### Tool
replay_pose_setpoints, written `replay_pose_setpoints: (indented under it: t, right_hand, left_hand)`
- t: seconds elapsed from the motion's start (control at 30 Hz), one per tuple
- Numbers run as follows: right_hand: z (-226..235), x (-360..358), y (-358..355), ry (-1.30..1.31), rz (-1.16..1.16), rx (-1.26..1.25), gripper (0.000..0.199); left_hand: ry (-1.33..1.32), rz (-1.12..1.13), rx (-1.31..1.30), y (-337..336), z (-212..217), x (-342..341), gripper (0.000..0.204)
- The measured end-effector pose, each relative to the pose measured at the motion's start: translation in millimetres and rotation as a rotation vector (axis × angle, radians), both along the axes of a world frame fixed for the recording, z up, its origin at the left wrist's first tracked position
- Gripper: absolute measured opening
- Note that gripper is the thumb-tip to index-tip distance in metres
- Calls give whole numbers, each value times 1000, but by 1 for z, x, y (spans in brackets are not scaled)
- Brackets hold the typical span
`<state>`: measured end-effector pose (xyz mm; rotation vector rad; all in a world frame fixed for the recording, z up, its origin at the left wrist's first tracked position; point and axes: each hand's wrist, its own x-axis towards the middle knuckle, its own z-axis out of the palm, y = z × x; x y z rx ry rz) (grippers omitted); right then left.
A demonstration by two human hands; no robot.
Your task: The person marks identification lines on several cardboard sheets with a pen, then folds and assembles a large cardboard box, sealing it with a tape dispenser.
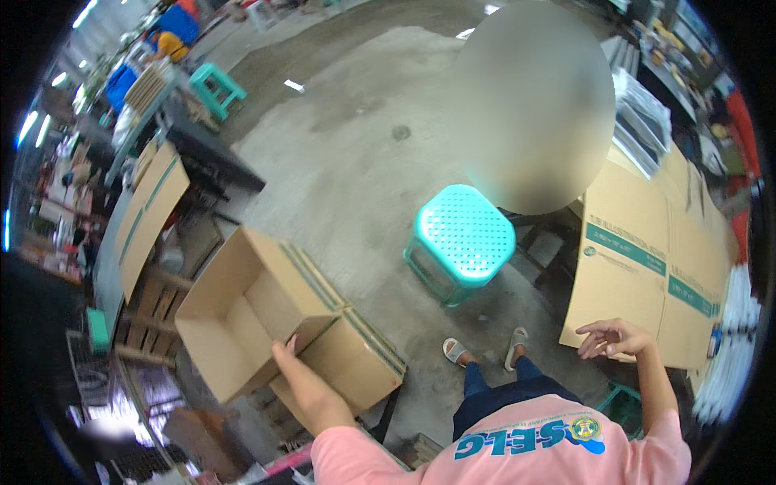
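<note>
At the lower left, my left hand grips the near edge of an open cardboard box. The fingers are partly hidden by the box wall. That box is tilted, with its opening facing left, and rests against more brown cardboard with green stripes along its edges. On the right, my right hand is raised with fingers apart and holds nothing. It hovers by the near edge of a large flat cardboard sheet printed with a green band.
A turquoise plastic stool stands ahead of my feet on the concrete floor. Another green stool is at the far left. A cardboard panel leans at left. Plastic-wrapped material lies on the right-hand cardboard. A blurred oval hides the upper right.
</note>
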<state>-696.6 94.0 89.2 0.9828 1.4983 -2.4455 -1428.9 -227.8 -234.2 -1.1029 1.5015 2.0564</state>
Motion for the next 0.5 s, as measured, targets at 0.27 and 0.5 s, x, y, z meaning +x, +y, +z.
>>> replay_pose_setpoints:
  t: [0.27,0.5]
  right_hand:
    - [-16,17,-7,27,94,89,74]
    - [-80,106,-40,-548,296,685,57]
  left_hand:
    - [342,-248,-144,26,19,81,104]
    - [802,-1142,-525,166,22,396,72]
